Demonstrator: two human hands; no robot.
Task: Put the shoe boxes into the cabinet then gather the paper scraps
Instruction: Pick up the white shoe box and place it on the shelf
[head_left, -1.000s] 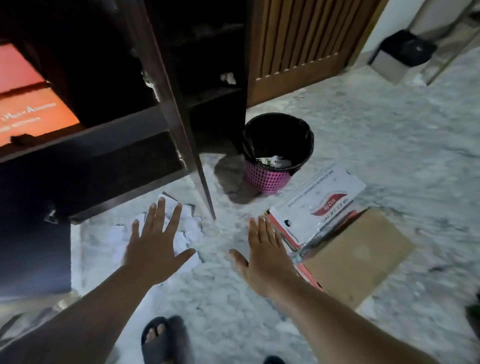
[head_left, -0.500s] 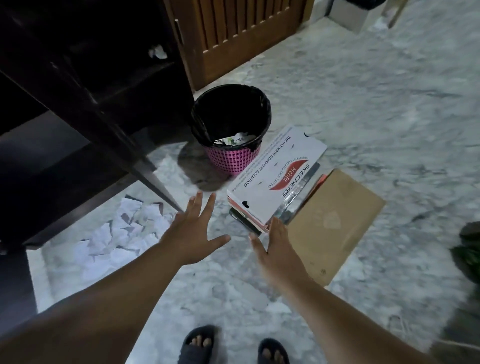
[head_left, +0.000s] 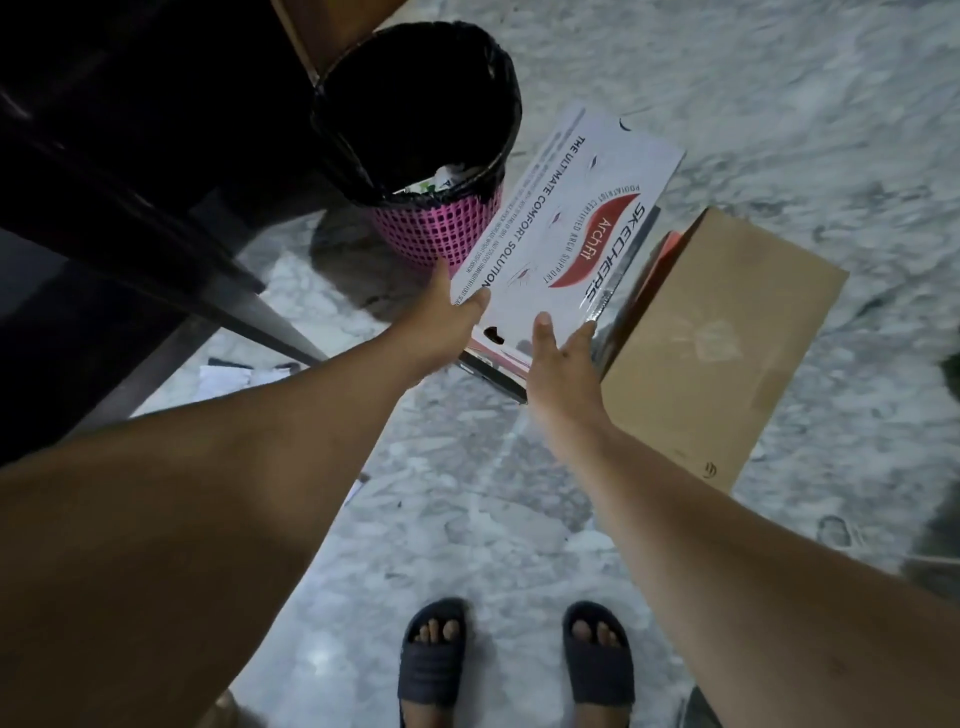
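A white Skechers shoe box (head_left: 566, 218) lies on the marble floor, stacked on a flatter red and black box (head_left: 493, 371). My left hand (head_left: 441, 322) holds its near left corner, thumb on the lid, fingers hidden round the side. At the near right corner my right hand (head_left: 561, 358) grips it too, with the thumb on top and the fingers against the side. A plain brown cardboard box (head_left: 717, 353) sits just to the right, touching the stack. A few white paper scraps (head_left: 228, 374) show on the floor by the dark cabinet (head_left: 130, 156).
A pink mesh waste bin (head_left: 436, 234) with a black liner stands against the white box's left side, beside the cabinet's open door edge (head_left: 270, 322). My feet in dark slippers (head_left: 431, 654) stand on the floor below the boxes.
The view swung down and right, away from the cabinet shelves and paper scraps. Both hands moved from spread and empty above the floor onto the near corners of the white shoe box.
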